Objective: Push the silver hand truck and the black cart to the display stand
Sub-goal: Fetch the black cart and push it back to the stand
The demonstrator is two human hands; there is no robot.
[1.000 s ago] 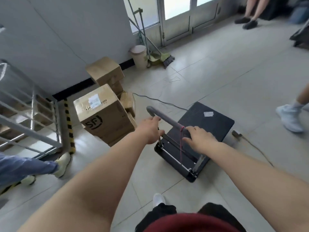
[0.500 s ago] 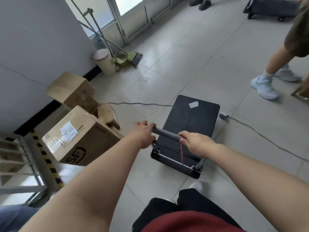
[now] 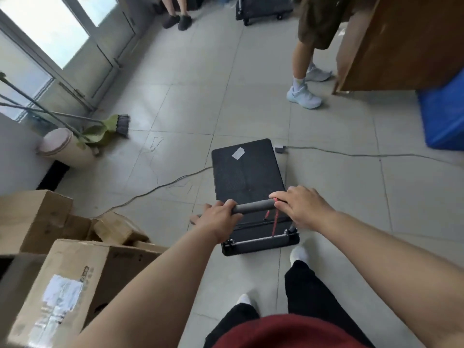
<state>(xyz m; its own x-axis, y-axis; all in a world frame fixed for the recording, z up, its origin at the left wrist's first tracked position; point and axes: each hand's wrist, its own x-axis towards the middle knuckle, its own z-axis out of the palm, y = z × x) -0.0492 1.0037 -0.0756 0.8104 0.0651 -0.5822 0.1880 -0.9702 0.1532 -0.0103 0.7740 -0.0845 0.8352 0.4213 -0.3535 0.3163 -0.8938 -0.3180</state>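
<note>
Since the earlier frames, the flat black platform cart (image 3: 247,169) is now pointing straight ahead rather than angling right, the brown cardboard boxes (image 3: 57,277) are sliding toward the lower left corner, and the person in olive shorts (image 3: 319,23) is coming into fuller view at upper right.

Pale grey tiled floor (image 3: 175,96): filling most of the view. Brown wooden panel (image 3: 406,41): standing at upper right, beside a blue bin (image 3: 444,116). Boxes: lying stacked at left, near the cart but apart from it; the nearest one is bearing a white label. Cart: sitting on the floor at centre, its deck bare but for a small white sticker (image 3: 238,153), a thin grey cable (image 3: 160,188) running under or behind it. Second dark cart (image 3: 263,7): standing far off at the top edge. Beige round waste bin (image 3: 64,149): leaning by the wall, a green broom (image 3: 113,124) lying beside it.

Left hand (image 3: 218,219): curling closed around the left end of the grey foam handlebar (image 3: 253,206). Right hand (image 3: 301,207): wrapping the right end, fingers pressing over the top, next to a red cord (image 3: 275,222) hanging from the bar.
</note>
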